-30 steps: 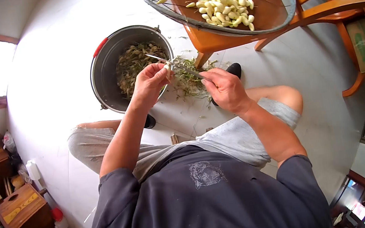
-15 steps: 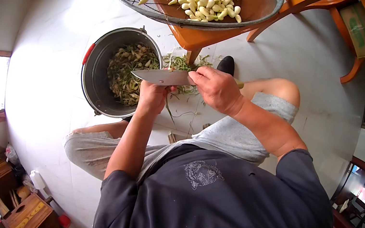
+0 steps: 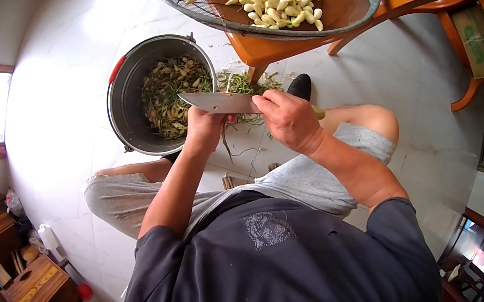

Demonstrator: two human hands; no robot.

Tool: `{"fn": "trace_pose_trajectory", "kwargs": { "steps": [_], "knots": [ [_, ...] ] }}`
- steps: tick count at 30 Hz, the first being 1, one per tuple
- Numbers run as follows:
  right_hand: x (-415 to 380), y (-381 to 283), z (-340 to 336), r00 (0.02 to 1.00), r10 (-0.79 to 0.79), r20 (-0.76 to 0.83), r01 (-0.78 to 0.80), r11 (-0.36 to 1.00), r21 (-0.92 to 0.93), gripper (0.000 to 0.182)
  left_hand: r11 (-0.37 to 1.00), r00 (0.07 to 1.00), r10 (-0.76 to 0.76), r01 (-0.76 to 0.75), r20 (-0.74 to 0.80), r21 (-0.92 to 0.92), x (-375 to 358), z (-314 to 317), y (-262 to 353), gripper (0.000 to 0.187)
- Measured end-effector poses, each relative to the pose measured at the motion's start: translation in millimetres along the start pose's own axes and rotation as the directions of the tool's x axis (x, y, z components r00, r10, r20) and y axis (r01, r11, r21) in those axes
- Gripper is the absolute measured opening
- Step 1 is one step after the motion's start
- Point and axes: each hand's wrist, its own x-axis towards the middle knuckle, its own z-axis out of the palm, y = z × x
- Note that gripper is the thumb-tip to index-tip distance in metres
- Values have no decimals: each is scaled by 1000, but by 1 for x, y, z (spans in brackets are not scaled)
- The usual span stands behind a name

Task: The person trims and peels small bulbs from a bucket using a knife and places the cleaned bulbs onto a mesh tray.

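Observation:
A large knife (image 3: pixel 222 102) lies level across the front of my body, its tip to the left. My right hand (image 3: pixel 289 118) is closed round its handle, whose pale end (image 3: pixel 319 112) shows behind the fist. My left hand (image 3: pixel 207 128) is closed just below the blade, fingers curled. Thin green stalks (image 3: pixel 227 143) hang from it; the blade hides whatever else it holds. Past my hands is a metal bucket (image 3: pixel 124 128) with a red grip, part-filled with trimmed leaves and stalks (image 3: pixel 174 91). More green trimmings (image 3: pixel 238 84) lie on the floor beside it.
A round mesh sieve (image 3: pixel 192 14) rests on a wooden chair (image 3: pixel 276 52), holding a heap of pale peeled bulbs (image 3: pixel 283 1). A dark shoe (image 3: pixel 300 85) is near the chair leg. Wooden boxes (image 3: pixel 39 284) stand at left, a carton (image 3: pixel 477 41) at right.
Both hands and the knife have shifted very slightly to the right in view. Their grips look the same, and the bucket and sieve show only a small view shift.

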Motion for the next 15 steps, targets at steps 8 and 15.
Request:
{"fn": "trace_pose_trajectory", "kwargs": {
  "steps": [8,15],
  "knots": [
    [-2,2,3,1000,4,-11,-4,1000,-6,19,993,999,35,-40,41,109,-1,-5,-3,14],
    [-16,31,16,931,301,207,-301,953,-31,13,997,1000,28,-28,6,71,1,-3,1,15]
  ]
}}
